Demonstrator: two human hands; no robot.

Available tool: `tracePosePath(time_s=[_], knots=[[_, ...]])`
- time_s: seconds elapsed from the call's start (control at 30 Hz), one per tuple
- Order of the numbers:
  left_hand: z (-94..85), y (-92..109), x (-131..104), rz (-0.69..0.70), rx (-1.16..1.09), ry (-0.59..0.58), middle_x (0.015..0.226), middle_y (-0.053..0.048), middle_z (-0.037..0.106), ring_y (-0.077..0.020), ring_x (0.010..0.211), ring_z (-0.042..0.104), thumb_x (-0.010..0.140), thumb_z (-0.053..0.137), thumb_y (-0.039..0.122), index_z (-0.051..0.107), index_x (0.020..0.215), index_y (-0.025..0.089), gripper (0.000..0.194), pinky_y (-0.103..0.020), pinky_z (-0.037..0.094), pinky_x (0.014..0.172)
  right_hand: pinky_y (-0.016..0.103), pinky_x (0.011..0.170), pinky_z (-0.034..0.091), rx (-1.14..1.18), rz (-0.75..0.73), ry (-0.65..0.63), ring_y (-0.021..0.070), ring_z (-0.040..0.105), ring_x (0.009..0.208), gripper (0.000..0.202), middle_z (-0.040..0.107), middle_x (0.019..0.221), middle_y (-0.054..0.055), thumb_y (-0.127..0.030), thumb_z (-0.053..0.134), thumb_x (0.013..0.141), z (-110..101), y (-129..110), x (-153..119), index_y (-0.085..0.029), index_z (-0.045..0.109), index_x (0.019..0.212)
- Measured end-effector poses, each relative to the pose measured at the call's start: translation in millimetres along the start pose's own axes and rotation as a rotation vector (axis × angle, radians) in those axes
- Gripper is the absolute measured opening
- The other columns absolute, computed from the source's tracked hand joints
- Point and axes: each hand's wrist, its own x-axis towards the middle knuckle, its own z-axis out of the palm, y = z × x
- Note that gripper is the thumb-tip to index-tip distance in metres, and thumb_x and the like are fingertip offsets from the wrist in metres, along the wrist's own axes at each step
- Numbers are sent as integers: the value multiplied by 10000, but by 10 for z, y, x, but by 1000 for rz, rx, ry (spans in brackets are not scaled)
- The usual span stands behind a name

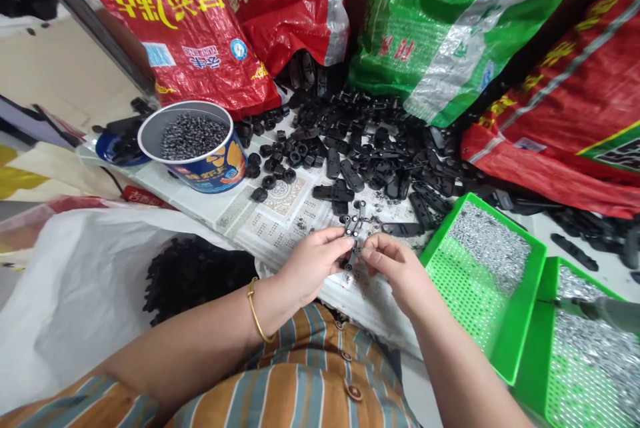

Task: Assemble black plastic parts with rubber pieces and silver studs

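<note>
A: Head view: where are the hands, taking the blue tub (200,178) as the landmark?
B: Both are to the right of the tub and nearer the wearer, over the edge of the table (227,218). The left hand (313,265) pinches a slim, branching black part (353,229) between thumb and fingers. A gold bracelet (254,308) circles that wrist.

A: And the right hand (397,271)?
B: Its thumb and forefinger are bent close together at the side of the black part facing away from the tub. I cannot tell whether they grip anything.

A: What does the black part look like?
B: It has several small, shiny round studs and stands out against the pale, patterned table.

A: What surrounds the tub?
B: Small dark pieces (193,136) fill much of it. Right of it spreads a loose heap of black plastic pieces (370,141). Behind it leans a red bag (200,48); a green bag (430,41) stands farther right. Nearer the wearer than the tub, a white sack (95,295) holds dark pieces.

A: Anything far to the tub's right?
B: Two green baskets, one (465,268) beside the other (570,375), both with silvery bits (490,241) inside.
</note>
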Motion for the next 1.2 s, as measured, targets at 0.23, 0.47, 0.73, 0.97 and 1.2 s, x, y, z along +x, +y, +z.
tracePosePath(time_s=[0.23,0.47,0.73,0.97,1.2], knots=[[-3,-9,-3,22,29,-43,775,-20,568,-125,734,512,677,625,201,638,867,149,197,-288,401,709,251,546,326,-114,-87,-4,111,402,564,221,474,594,-31,-368,592,730,-18,9,16,-187,483,663],[45,16,-5,-17,-79,-30,781,-30,573,-121,727,509,650,621,161,637,869,126,223,-265,405,668,247,541,323,-287,-217,65,115,388,580,170,421,600,-36,-308,539,761,7,55,-33,-199,454,663],[65,-5,-13,-69,-107,20,843,-55,578,-133,762,522,674,594,111,585,1068,113,394,-283,444,680,249,566,352,-559,-419,141,120,418,585,122,444,608,-32,-224,502,772,14,91,-78,-207,435,671],[80,29,-16,-32,-68,-35,839,-39,575,-117,742,524,679,596,125,608,904,126,225,-274,445,677,250,577,368,-427,-338,177,123,441,589,151,472,605,-30,-276,558,765,7,67,-79,-205,471,663],[91,-16,-33,-171,-362,-303,659,-21,568,-114,584,549,626,631,153,586,840,125,221,-351,471,690,271,603,487,396,88,173,172,595,695,303,652,832,29,-458,643,712,89,39,-31,-226,617,905]])
